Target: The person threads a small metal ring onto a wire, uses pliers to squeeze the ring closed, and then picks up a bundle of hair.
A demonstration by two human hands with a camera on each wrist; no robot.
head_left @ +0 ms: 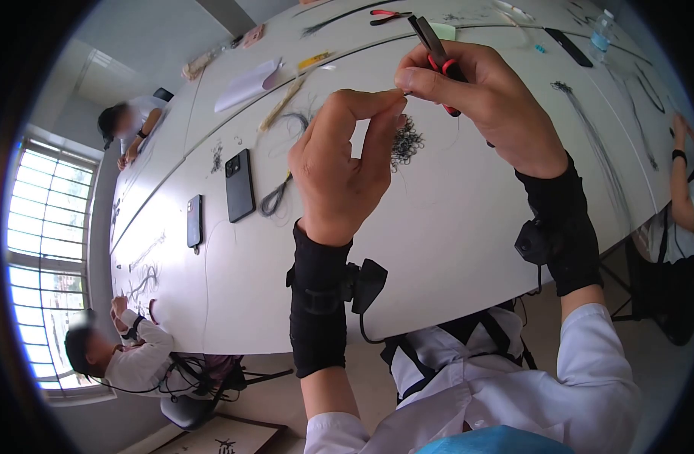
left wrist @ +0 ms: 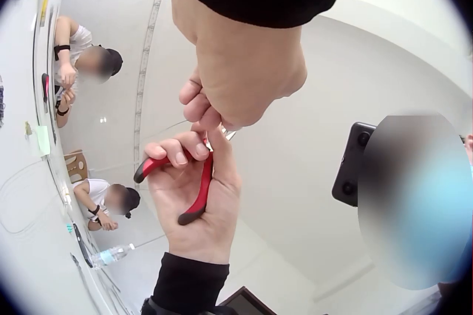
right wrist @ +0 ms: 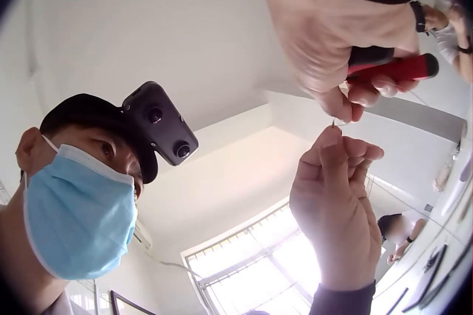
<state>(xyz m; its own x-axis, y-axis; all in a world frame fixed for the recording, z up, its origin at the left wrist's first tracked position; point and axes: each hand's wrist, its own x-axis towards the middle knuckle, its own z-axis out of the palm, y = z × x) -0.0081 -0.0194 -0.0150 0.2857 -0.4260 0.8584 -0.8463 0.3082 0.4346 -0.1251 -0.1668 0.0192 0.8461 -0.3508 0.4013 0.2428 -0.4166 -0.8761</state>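
Observation:
Over the table, my left hand (head_left: 336, 166) has its thumb and index fingertips brought together on a tiny thin piece (right wrist: 333, 124), too small to name further. My right hand (head_left: 502, 106) holds pliers (head_left: 447, 66) with red and black handles, their metal tips pointing up and away from the fingertips. The right thumb and index fingertip meet the left fingertips at the same thin piece. In the left wrist view, the plier handles (left wrist: 198, 195) lie across the right palm. Below the hands is a heap of small dark curled wire-like pieces (head_left: 409, 144), partly hidden by the left fingers.
Two phones (head_left: 240, 185) (head_left: 195, 221) and a looped dark bundle (head_left: 274, 198) lie left on the white table (head_left: 407, 257). Long strands (head_left: 589, 129) lie to the right. Further back are other pliers (head_left: 390, 17), paper (head_left: 248, 85) and a bottle (head_left: 601, 34). Other people sit around the table.

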